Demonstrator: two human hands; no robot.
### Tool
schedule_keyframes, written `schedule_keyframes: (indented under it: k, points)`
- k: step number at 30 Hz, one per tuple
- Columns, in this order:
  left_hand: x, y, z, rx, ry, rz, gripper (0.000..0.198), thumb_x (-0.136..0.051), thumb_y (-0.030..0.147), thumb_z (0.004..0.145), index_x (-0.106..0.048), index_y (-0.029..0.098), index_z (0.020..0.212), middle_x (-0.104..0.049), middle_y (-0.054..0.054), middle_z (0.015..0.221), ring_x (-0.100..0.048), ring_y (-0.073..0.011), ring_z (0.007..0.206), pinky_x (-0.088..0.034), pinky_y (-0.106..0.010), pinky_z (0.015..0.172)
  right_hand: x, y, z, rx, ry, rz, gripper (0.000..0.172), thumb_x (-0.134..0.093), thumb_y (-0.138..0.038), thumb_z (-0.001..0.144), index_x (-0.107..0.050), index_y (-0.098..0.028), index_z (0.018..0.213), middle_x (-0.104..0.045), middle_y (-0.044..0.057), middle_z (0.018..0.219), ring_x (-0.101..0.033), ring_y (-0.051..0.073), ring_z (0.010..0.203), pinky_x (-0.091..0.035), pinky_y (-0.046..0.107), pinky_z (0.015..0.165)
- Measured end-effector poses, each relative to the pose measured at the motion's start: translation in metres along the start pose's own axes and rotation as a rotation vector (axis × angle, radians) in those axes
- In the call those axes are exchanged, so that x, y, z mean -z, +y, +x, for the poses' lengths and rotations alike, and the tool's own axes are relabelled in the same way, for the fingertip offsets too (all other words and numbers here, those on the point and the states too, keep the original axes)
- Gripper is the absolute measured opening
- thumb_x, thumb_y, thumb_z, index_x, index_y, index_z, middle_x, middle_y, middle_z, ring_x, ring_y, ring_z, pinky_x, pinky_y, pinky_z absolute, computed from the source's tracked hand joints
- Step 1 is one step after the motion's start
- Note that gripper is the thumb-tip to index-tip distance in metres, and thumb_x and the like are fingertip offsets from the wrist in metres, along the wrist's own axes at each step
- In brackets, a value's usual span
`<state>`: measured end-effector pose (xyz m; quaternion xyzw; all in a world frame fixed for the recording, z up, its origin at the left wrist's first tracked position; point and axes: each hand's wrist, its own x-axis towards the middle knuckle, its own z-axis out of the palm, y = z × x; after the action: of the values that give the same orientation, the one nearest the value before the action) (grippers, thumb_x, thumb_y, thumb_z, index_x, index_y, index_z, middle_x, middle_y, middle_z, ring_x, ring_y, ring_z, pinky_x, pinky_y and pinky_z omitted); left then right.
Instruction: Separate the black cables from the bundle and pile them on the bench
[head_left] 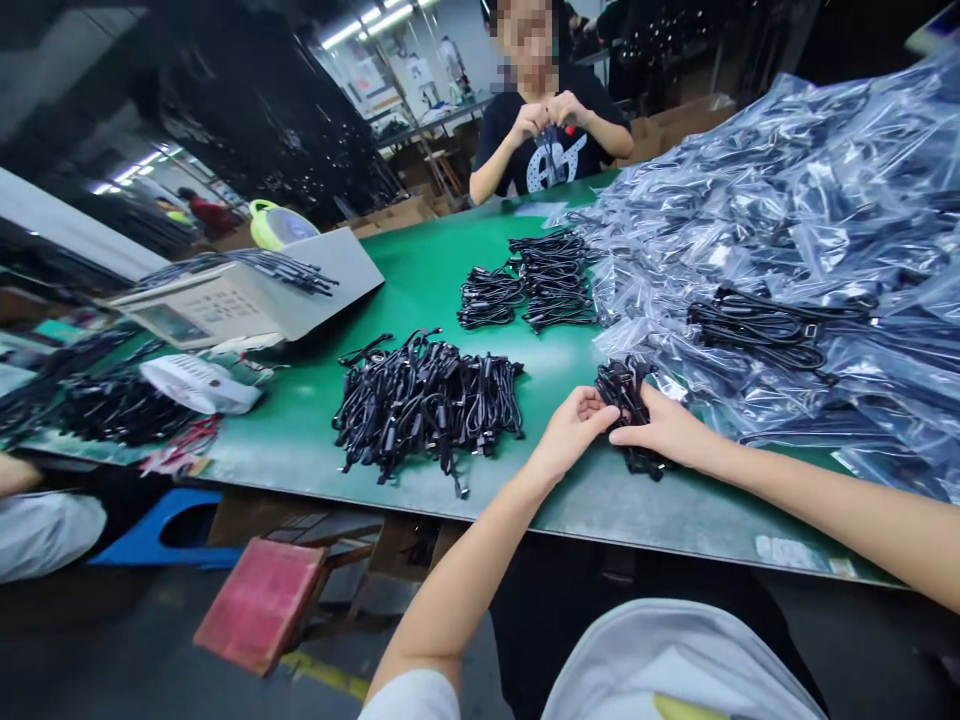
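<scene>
Fingers (590, 412) of the left hand (571, 430) are curling into the left side of a black bundle (628, 383) of cables, thumb lying toward its front, so that grip is pinching the bundle's edge. On its right side, the right hand (670, 432) is clasping it too, thumb pointing inward while the fingers are mostly hiding behind. Holding from two sides is probably keeping the loops from splaying. Whether the bundle's lower end is resting on the table (555, 360) or hanging just above it, I am not managing to tell.

Both forearms are converging on the bundle: the left one is rising steeply from the body, the right one is coming in flatter from the side.

Left of the bundle, a tangled heap (431, 400) is lying near, presumably for easy reach. Beyond the bundle, stacks (559, 275) are sitting in tidier rows, perhaps for order. Right of it, clear bags (750, 190) are piling high, with a bare bunch (757, 325) lying on them. Farther beyond the bundle, a co-worker (581, 160) is facing this way.
</scene>
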<state>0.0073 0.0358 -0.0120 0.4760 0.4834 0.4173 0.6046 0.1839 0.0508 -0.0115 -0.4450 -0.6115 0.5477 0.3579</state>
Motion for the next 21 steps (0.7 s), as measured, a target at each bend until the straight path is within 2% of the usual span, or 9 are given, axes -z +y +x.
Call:
schedule_keyframes:
  k: [2,4,7,10,13,17,21]
  points:
    - [-0.002,0.003,-0.003,0.013,-0.025,-0.058,0.052,-0.089,0.045,0.072,-0.062,0.015,0.105,-0.073,-0.006,0.098,-0.068,-0.0182,0.093,-0.051,-0.032,0.09,0.002,0.001,-0.002,-0.006,0.003,0.013,0.068,-0.09,-0.024,0.057,-0.066,-0.022,0.12,-0.075,0.003,0.114,-0.066,0.03,0.11,-0.048,0.045,0.102]
    - [-0.001,0.005,-0.007,0.035,-0.014,-0.125,0.053,-0.09,0.044,0.072,-0.064,0.015,0.107,-0.074,-0.007,0.101,-0.069,-0.0202,0.096,-0.051,-0.033,0.091,0.004,0.001,-0.003,-0.044,-0.012,0.036,0.057,-0.091,-0.029,0.059,-0.068,-0.023,0.111,-0.074,0.001,0.102,-0.067,0.028,0.099,-0.051,0.042,0.094]
    - [0.007,0.007,-0.012,0.099,0.001,-0.221,0.052,-0.091,0.043,0.07,-0.068,0.015,0.107,-0.075,-0.008,0.1,-0.069,-0.0212,0.095,-0.051,-0.033,0.089,0.006,0.0,-0.003,-0.133,-0.069,0.102,0.036,-0.084,-0.045,0.073,-0.066,-0.022,0.093,-0.067,-0.002,0.078,-0.062,0.022,0.075,-0.05,0.036,0.074]
    - [0.015,0.01,-0.015,0.147,-0.004,-0.324,0.05,-0.093,0.038,0.067,-0.069,0.016,0.104,-0.072,-0.005,0.097,-0.067,-0.0174,0.089,-0.053,-0.033,0.088,0.008,-0.001,-0.003,-0.223,-0.112,0.202,0.036,-0.083,-0.052,0.075,-0.065,-0.022,0.084,-0.062,-0.004,0.07,-0.056,0.017,0.066,-0.044,0.031,0.065]
    - [0.018,0.014,-0.016,0.141,0.016,-0.369,0.05,-0.095,0.037,0.064,-0.069,0.017,0.102,-0.068,-0.002,0.096,-0.063,-0.0138,0.086,-0.052,-0.03,0.084,0.006,-0.003,-0.005,-0.287,-0.112,0.231,0.038,-0.091,-0.051,0.067,-0.069,-0.023,0.082,-0.064,-0.004,0.073,-0.059,0.017,0.071,-0.045,0.03,0.069]
    - [0.016,0.016,-0.016,0.088,0.022,-0.356,0.048,-0.094,0.043,0.066,-0.065,0.017,0.095,-0.063,0.0,0.09,-0.059,-0.013,0.083,-0.049,-0.028,0.079,-0.001,-0.002,-0.011,-0.318,-0.108,0.122,0.047,-0.093,-0.05,0.063,-0.077,-0.024,0.099,-0.078,0.003,0.096,-0.069,0.029,0.095,-0.049,0.041,0.091]
    - [0.016,0.014,-0.018,-0.014,0.024,-0.308,0.042,-0.091,0.041,0.073,-0.061,0.017,0.091,-0.062,0.001,0.088,-0.057,-0.0126,0.084,-0.047,-0.029,0.085,-0.003,0.003,-0.014,-0.317,-0.099,0.028,0.043,-0.09,-0.05,0.065,-0.075,-0.024,0.095,-0.076,0.002,0.092,-0.068,0.03,0.091,-0.048,0.044,0.089]
